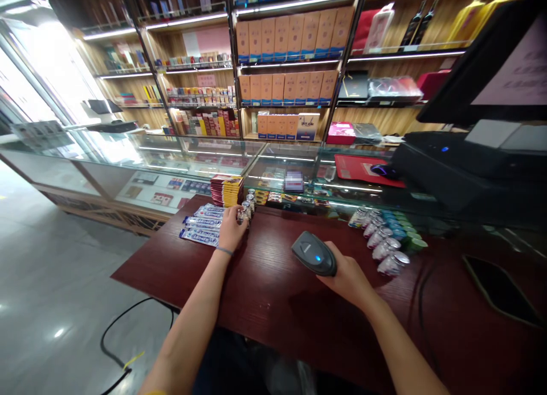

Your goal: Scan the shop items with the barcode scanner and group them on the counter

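My right hand is wrapped round the handle of a dark grey barcode scanner, its blue light lit, held over the brown table. On the left, my left hand has its fingers closed on a small jar with a silver lid, the nearest of a short row of jars. Beside that hand lie several blue-and-white long packets. Behind them stands a stack of red and yellow packs. To the right of the scanner are rows of small silver-lidded jars and green and blue containers.
A glass display counter runs behind the table. A phone lies at the right, near a black cable. A dark monitor rises above, with a mouse on a red mat. Stocked shelves line the wall.
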Tool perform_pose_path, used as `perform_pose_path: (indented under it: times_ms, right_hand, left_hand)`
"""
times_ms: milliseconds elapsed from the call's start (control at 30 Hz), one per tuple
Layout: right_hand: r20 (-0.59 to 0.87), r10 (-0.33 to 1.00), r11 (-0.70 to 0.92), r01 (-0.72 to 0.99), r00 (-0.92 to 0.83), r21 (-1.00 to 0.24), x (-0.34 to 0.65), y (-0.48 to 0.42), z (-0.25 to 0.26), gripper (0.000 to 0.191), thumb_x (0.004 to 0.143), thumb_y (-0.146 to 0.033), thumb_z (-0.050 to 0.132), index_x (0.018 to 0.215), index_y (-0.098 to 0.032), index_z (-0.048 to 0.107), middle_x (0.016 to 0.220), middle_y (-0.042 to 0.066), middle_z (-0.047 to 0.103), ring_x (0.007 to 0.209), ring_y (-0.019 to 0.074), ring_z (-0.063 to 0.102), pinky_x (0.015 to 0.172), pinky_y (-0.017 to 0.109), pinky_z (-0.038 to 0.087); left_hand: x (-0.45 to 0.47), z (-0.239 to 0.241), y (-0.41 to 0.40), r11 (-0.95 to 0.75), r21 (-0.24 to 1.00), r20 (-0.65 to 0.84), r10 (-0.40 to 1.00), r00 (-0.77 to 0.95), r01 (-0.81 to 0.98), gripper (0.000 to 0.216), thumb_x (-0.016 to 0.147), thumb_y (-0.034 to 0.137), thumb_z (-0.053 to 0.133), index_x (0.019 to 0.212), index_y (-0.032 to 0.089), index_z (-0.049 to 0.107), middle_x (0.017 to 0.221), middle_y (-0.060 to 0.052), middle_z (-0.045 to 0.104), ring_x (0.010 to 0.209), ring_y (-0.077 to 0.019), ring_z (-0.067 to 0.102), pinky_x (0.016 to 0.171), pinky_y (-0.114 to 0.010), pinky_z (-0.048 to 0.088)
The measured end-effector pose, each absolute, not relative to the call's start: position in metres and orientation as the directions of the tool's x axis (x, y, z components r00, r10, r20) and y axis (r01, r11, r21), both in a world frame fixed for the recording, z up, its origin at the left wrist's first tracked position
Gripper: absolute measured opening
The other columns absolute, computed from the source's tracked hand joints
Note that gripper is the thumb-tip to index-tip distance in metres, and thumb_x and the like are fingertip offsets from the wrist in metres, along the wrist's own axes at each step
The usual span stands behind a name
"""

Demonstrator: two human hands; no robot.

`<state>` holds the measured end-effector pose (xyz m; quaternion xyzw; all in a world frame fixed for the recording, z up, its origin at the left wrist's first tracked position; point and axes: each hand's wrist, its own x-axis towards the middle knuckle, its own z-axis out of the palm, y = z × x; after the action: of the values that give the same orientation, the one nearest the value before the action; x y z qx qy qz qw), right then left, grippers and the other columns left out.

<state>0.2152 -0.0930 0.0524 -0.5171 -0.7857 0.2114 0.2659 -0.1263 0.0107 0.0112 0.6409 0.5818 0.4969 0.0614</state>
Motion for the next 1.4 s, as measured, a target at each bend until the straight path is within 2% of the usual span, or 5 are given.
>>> perform_pose_path:
  times_ms: [467, 733, 967, 1100, 1400]
  right_hand:
    - [0.233, 0.915, 0.402, 0.705, -0.329, -0.585, 0.215, -0.092, 0.051, 0.041, 0.076, -0.030, 0.060, 0.114, -0.028, 0.046, 0.089, 0.004, 0.076, 0.084, 0.0308, 0.076, 0.068, 0.031, 0.050]
    - [0.244, 0.926, 0.377, 0.696, -0.288, -0.612, 0.217, -0.091, 0.056, 0.041, 0.075, -0.031, 0.062, 0.114, -0.028, 0.048, 0.084, 0.003, 0.075, 0.080, 0.0295, 0.075, 0.065, 0.030, 0.049]
    - [0.301, 0.950, 0.281, 0.640, -0.080, -0.715, 0.234, -0.087, 0.064, 0.043, 0.074, -0.032, 0.066, 0.115, -0.027, 0.055, 0.090, 0.003, 0.075, 0.088, 0.0274, 0.074, 0.073, 0.032, 0.053]
    - [0.400, 0.913, 0.288, 0.561, 0.085, -0.776, 0.255, -0.082, 0.069, 0.052, 0.073, -0.033, 0.068, 0.123, -0.022, 0.057, 0.096, 0.006, 0.075, 0.094, 0.0274, 0.072, 0.081, 0.038, 0.056]
    - [0.308, 0.879, 0.186, 0.331, 0.365, -0.925, 0.300, -0.092, 0.088, 0.036, 0.079, -0.045, 0.070, 0.102, -0.019, 0.062, 0.058, -0.002, 0.064, 0.042, 0.0165, 0.057, 0.046, 0.030, 0.050]
  left_hand:
    - [-0.122, 0.005, 0.011, -0.288, 0.654, 0.542, 0.824, -0.167, 0.700, 0.035, 0.078, 0.014, 0.065, 0.111, 0.023, 0.059, 0.111, -0.010, 0.054, 0.111, -0.0290, 0.055, 0.101, -0.046, 0.046]
    - [-0.118, 0.016, 0.007, -0.373, 0.629, 0.616, 0.774, -0.144, 0.682, 0.049, 0.080, 0.017, 0.066, 0.128, 0.023, 0.056, 0.121, -0.011, 0.056, 0.120, -0.0293, 0.052, 0.110, -0.047, 0.041]
    - [-0.106, 0.023, 0.001, -0.445, 0.527, 0.784, 0.583, -0.213, 0.724, 0.044, 0.088, 0.031, 0.066, 0.129, 0.020, 0.056, 0.129, -0.015, 0.054, 0.128, -0.0295, 0.048, 0.114, -0.049, 0.036]
    - [-0.079, 0.027, 0.003, -0.496, 0.549, 0.780, 0.593, -0.199, 0.673, 0.041, 0.089, 0.032, 0.065, 0.127, 0.021, 0.056, 0.125, -0.013, 0.056, 0.124, -0.0285, 0.051, 0.111, -0.048, 0.039]
    - [0.050, 0.025, 0.034, -0.550, 0.798, 0.570, 0.822, -0.011, 0.247, 0.047, 0.084, 0.027, 0.069, 0.129, 0.025, 0.058, 0.127, -0.011, 0.054, 0.116, -0.0252, 0.055, 0.099, -0.041, 0.050]
